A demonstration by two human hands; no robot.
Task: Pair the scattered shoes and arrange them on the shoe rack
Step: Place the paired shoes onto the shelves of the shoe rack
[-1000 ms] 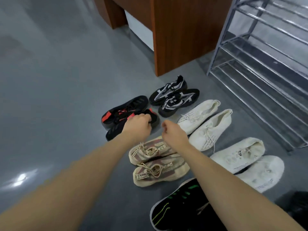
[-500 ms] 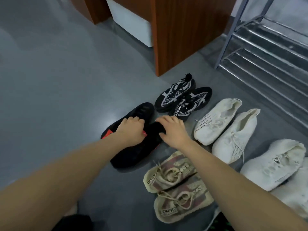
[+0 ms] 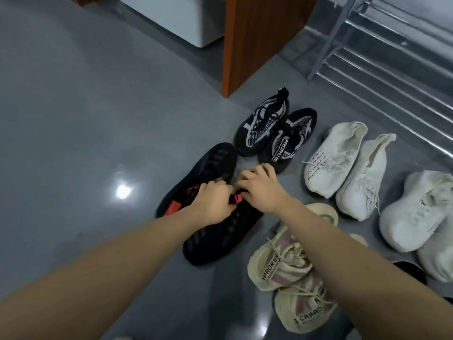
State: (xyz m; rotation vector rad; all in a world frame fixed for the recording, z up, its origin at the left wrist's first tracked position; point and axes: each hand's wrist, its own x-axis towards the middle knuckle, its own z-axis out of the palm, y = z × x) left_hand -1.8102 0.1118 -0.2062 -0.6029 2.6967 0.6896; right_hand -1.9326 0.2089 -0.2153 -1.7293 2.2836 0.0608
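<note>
Two black shoes with red accents lie side by side on the grey floor, one farther (image 3: 210, 168) and one nearer (image 3: 220, 236). My left hand (image 3: 212, 203) curls over the collar of the farther shoe and grips it. My right hand (image 3: 261, 187) curls over the collar of the nearer shoe. A black-and-grey knit pair (image 3: 274, 133) lies just beyond. A white knit pair (image 3: 343, 168) lies to the right, and a beige pair (image 3: 289, 278) lies under my right forearm. The metal shoe rack (image 3: 392, 57) stands at the upper right.
More white shoes (image 3: 421, 209) lie at the right edge, with a dark shoe (image 3: 409, 268) partly seen below them. A brown wooden cabinet panel (image 3: 257, 40) and a white box (image 3: 186, 18) stand at the top. Bare grey floor stretches to the left.
My right hand has moved left from above the beige pair onto the nearer black shoe. Both hands have closed on the black pair's collars. The camera has moved closer.
</note>
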